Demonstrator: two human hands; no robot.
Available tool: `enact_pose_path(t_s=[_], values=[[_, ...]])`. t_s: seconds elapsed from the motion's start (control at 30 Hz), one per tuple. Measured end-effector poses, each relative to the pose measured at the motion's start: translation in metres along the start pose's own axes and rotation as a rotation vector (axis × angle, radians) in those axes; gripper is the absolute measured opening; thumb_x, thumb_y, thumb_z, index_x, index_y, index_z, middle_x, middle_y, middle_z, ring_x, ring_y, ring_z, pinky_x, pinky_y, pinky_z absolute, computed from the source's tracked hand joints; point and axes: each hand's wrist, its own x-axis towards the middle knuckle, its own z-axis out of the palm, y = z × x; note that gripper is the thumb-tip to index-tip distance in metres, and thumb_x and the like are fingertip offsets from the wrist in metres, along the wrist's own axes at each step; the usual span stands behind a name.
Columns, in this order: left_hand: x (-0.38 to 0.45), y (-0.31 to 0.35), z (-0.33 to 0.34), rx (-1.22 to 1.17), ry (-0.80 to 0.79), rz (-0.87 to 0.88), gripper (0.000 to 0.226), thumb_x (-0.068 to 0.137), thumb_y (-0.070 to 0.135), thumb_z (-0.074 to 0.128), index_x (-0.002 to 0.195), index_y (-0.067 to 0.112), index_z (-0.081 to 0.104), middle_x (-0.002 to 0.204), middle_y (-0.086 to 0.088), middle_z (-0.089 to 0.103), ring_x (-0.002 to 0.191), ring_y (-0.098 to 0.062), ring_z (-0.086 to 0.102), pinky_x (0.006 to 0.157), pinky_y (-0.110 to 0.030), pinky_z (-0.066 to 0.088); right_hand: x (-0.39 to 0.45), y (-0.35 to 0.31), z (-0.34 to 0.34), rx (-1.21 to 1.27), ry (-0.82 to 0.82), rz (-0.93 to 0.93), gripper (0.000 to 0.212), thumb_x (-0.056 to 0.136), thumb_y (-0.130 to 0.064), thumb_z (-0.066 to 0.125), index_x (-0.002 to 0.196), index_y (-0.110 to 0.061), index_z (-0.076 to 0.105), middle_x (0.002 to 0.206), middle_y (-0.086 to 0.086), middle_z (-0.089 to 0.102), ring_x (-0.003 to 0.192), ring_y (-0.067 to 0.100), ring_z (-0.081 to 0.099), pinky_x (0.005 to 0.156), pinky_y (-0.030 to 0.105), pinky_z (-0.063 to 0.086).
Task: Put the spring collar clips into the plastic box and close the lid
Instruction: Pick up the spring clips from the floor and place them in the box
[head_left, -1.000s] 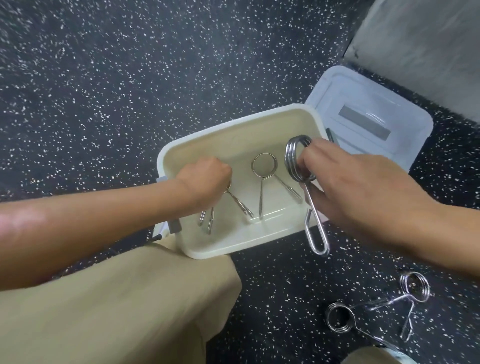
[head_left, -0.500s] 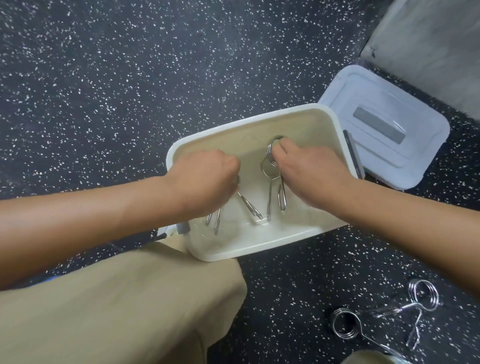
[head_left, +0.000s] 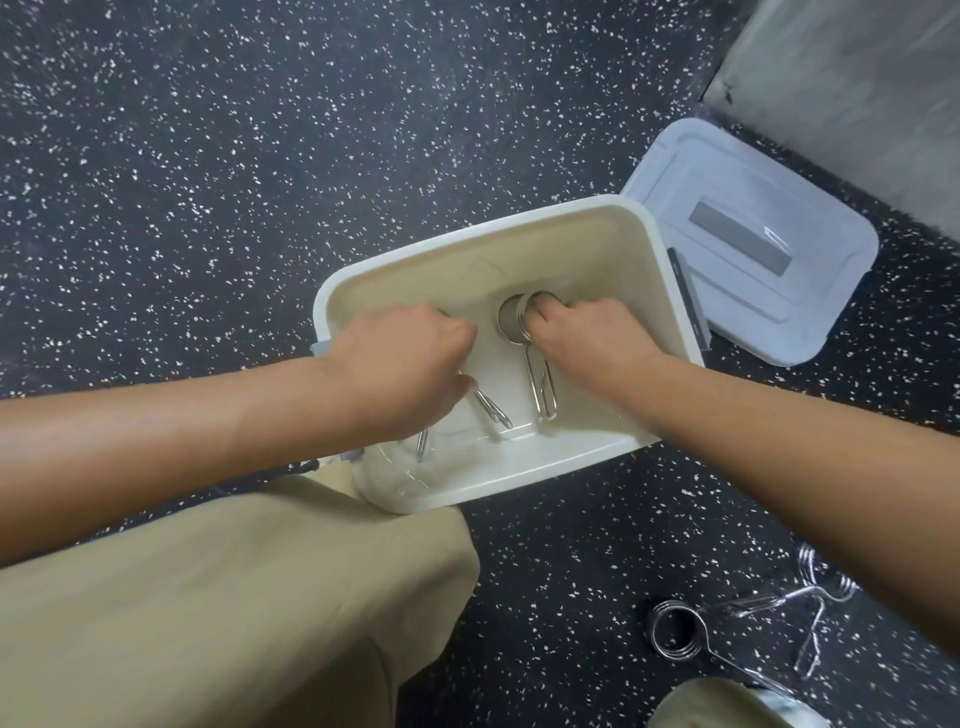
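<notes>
From the head camera, a cream plastic box (head_left: 597, 208) with rounded corners sits open on the dark speckled floor (head_left: 208, 156). Both hands are down inside it. The right hand (head_left: 587, 338) has its grip closed on a shiny metal spring collar clip (head_left: 524, 338), with its fingers on the round coil. The clip's long handle loop points toward the near wall of the box. The left hand (head_left: 400, 358) is curled shut over another metal clip (head_left: 491, 410), and only its 2 thin handle ends poke out under the hand. The pale blue-white lid (head_left: 753, 244) lies flat on the floor just beside the box, on its right. 2 more silver clips (head_left: 675, 629) lie on the floor near the tan trouser knee (head_left: 234, 597), well apart from the box.
</notes>
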Motion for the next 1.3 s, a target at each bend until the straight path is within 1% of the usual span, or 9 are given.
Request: enact_pose_path(t_s=[0.23,0.43,0.5,0.63,0.73,0.87,1.03,1.17,1.3], values=[[0.000,0.003,-0.003,0.011,-0.046,-0.017,0.032,0.097,0.047,0.050,0.096,0.015,0.053,0.097,-0.007,0.063,0.078,-0.032,0.051,0.064,-0.034,0.040,-0.001,0.003,0.003,0.002,0.024,-0.029,0.028,0.056,0.004,0.068,0.081,-0.008,0.067,0.077,0.008,0.065,0.040,0.025,0.059,0.042,0.024,0.018],[0.003,0.005,-0.007,0.016,-0.048,-0.028,0.033,0.096,0.050,0.050,0.092,0.017,0.052,0.094,-0.007,0.064,0.078,-0.032,0.052,0.062,-0.035,0.041,-0.010,0.008,-0.010,0.086,0.051,0.006,0.038,0.083,0.003,0.052,0.118,-0.012,0.055,0.110,0.008,0.060,0.077,0.032,0.065,0.049,0.034,0.023],[0.004,0.007,-0.008,0.020,-0.046,-0.027,0.034,0.095,0.051,0.050,0.092,0.017,0.053,0.093,-0.007,0.064,0.078,-0.033,0.054,0.061,-0.035,0.042,-0.015,0.010,-0.019,0.134,0.089,0.046,0.040,0.080,0.004,0.057,0.115,-0.014,0.054,0.103,0.007,0.059,0.065,0.031,0.054,0.045,0.030,0.014],[0.009,0.017,-0.014,0.022,-0.051,-0.029,0.034,0.095,0.052,0.049,0.092,0.018,0.052,0.094,-0.007,0.064,0.076,-0.032,0.051,0.061,-0.034,0.043,-0.034,0.015,-0.037,0.196,0.179,0.031,0.036,0.063,0.005,0.078,0.087,-0.012,0.057,0.070,0.005,0.048,0.046,0.015,0.005,0.046,0.022,0.000],[0.010,0.030,-0.018,0.021,-0.030,0.006,0.034,0.096,0.054,0.047,0.090,0.020,0.047,0.092,-0.006,0.065,0.075,-0.032,0.053,0.063,-0.036,0.046,-0.059,0.017,-0.051,0.215,0.167,0.015,0.028,0.073,0.001,0.074,0.087,-0.012,0.053,0.070,0.000,0.032,0.044,0.021,0.021,0.042,0.023,0.006],[0.008,0.054,-0.022,0.016,0.009,0.093,0.037,0.095,0.055,0.045,0.093,0.020,0.054,0.091,-0.004,0.067,0.078,-0.032,0.060,0.065,-0.038,0.052,-0.107,0.020,-0.062,0.245,0.128,0.051,0.012,0.085,-0.008,0.066,0.091,-0.014,0.059,0.076,0.001,0.052,0.051,0.027,0.045,0.038,0.029,0.028],[0.004,0.099,-0.026,0.027,0.052,0.194,0.036,0.097,0.055,0.038,0.090,0.022,0.051,0.091,-0.003,0.068,0.076,-0.031,0.061,0.059,-0.035,0.041,-0.165,0.018,-0.064,0.273,0.101,0.031,0.020,0.074,-0.002,0.070,0.086,-0.011,0.057,0.074,0.005,0.051,0.052,0.024,0.028,0.047,0.032,0.017],[0.004,0.139,-0.025,0.031,0.083,0.305,0.035,0.097,0.053,0.036,0.086,0.021,0.046,0.091,-0.005,0.068,0.077,-0.032,0.060,0.057,-0.035,0.032,-0.208,0.016,-0.054,0.324,0.052,0.029,0.020,0.073,-0.003,0.067,0.088,-0.012,0.058,0.074,0.004,0.053,0.050,0.025,0.041,0.044,0.034,0.029],[0.003,0.173,-0.017,-0.010,0.061,0.399,0.033,0.098,0.051,0.034,0.083,0.022,0.038,0.086,-0.003,0.064,0.069,-0.031,0.051,0.058,-0.036,0.037,-0.248,0.022,-0.031,0.367,0.018,0.167,0.013,0.082,-0.014,0.067,0.089,-0.015,0.056,0.076,0.001,0.052,0.054,0.025,0.048,0.046,0.033,0.031]])
